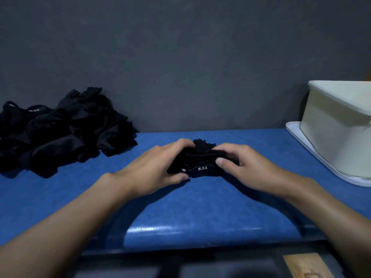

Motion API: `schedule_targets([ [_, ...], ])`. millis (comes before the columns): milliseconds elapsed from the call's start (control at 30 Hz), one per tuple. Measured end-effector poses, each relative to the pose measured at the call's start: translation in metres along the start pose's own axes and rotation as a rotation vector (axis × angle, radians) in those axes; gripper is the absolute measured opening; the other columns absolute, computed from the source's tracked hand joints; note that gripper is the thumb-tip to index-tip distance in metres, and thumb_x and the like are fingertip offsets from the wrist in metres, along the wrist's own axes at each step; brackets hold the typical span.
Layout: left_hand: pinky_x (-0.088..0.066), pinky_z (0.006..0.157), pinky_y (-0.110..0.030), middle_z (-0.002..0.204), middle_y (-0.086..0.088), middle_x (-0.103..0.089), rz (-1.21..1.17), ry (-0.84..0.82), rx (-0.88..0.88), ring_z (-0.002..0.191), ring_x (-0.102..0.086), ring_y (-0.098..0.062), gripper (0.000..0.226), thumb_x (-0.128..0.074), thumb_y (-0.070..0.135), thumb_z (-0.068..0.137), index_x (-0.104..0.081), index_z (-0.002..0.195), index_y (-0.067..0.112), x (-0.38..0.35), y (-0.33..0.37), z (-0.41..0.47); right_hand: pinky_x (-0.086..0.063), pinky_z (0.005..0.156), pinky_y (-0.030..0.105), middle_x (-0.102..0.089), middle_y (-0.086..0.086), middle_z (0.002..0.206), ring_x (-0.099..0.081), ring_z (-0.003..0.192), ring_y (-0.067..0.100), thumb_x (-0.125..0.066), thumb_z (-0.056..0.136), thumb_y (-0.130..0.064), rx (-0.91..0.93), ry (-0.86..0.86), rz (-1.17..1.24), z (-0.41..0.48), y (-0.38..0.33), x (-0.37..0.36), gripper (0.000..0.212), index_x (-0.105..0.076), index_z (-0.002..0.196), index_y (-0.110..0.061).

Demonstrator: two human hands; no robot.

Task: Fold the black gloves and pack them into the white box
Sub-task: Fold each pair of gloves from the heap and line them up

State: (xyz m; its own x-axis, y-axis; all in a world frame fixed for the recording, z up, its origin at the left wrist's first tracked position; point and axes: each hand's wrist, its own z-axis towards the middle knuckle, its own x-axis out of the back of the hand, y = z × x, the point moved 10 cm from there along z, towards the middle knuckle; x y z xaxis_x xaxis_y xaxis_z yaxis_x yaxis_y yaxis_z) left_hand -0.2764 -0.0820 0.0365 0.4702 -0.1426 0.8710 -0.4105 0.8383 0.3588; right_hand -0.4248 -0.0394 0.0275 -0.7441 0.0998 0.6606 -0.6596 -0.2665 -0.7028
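A folded black glove (200, 157) with small white lettering lies in the middle of the blue table, bunched into a compact bundle. My left hand (154, 167) grips its left side and my right hand (243, 165) grips its right side, thumb pressed on top. A heap of loose black gloves (60, 131) sits at the far left against the wall. The white box (337, 133) stands at the right edge, tilted, its inside hidden from here.
The white box rests on a flat white lid or tray (313, 153). A dark grey wall (180, 57) runs right behind the blue table (180, 207). The table's near edge drops to a dark frame, with a wooden piece (305, 265) at the lower right.
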Motion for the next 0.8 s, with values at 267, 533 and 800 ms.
schedule_targets([
  [267, -0.052, 0.087, -0.041, 0.102, 0.014, -0.067, -0.21, 0.102, 0.033, 0.089, -0.065, -0.015, 0.044, -0.067, 0.031, 0.092, -0.045, 0.131, 0.034, 0.003, -0.006, -0.002, -0.055, 0.082, 0.04, -0.068, 0.011, 0.1, -0.066, 0.082, 0.027, -0.066, 0.092, -0.019, -0.027, 0.02, 0.154, -0.005, -0.003, 0.006, 0.03, -0.058, 0.119, -0.027],
  [533, -0.049, 0.066, -0.031, 0.077, 0.01, -0.065, -0.217, 0.167, 0.045, 0.072, -0.062, -0.015, 0.031, -0.069, 0.027, 0.089, -0.055, 0.116, 0.031, 0.009, 0.003, -0.002, -0.05, 0.067, 0.043, -0.065, -0.002, 0.083, -0.053, 0.064, 0.014, -0.077, 0.081, -0.011, -0.042, 0.045, 0.139, -0.005, -0.006, 0.009, 0.024, -0.062, 0.097, -0.023],
  [800, -0.051, 0.084, -0.038, 0.092, 0.011, -0.071, -0.339, 0.09, 0.075, 0.09, -0.066, -0.014, 0.036, -0.049, 0.055, 0.087, -0.068, 0.102, 0.028, 0.007, 0.009, -0.005, -0.049, 0.078, 0.018, -0.07, -0.01, 0.092, -0.064, 0.084, 0.001, -0.084, 0.062, -0.056, -0.133, -0.271, 0.015, -0.02, -0.012, -0.007, 0.041, -0.069, 0.09, -0.029],
])
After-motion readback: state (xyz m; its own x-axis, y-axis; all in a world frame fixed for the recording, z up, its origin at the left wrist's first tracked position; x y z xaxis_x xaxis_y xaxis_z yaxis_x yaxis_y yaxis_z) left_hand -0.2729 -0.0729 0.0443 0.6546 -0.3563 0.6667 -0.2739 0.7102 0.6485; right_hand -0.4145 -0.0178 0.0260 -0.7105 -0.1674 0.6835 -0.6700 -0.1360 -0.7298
